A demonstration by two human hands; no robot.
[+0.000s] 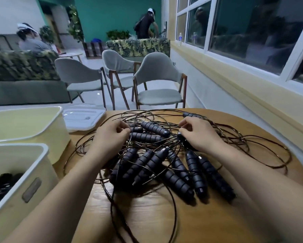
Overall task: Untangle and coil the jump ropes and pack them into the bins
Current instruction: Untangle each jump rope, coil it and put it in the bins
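Black ropes (155,162) lie in one tangle at the middle of the table (164,220), handles bunched together and thin cord looping out to both sides. From my head view, this is the untangling step. My left hand (112,135) has its fingers curled in at the far left of the handle cluster, pinching what looks like cord. My right hand (198,134) pinches a strand at the far right of it. I cannot make out which handle either strand runs to. Some dark coils already sit in the near bin (14,195) at left, so I judge the job begun but mostly ahead. The next move calls for drawing one strand clear without tightening the knot, then following it to its two handles before coiling. The far bin (59,144) stands just behind the near one, with a white lid (82,118) beside it. The table is round, pale wood. Beyond it stand three grey chairs (157,81), a leaf-print sofa (21,67) at left, a dark window (243,32) along the right wall, and two people far off.
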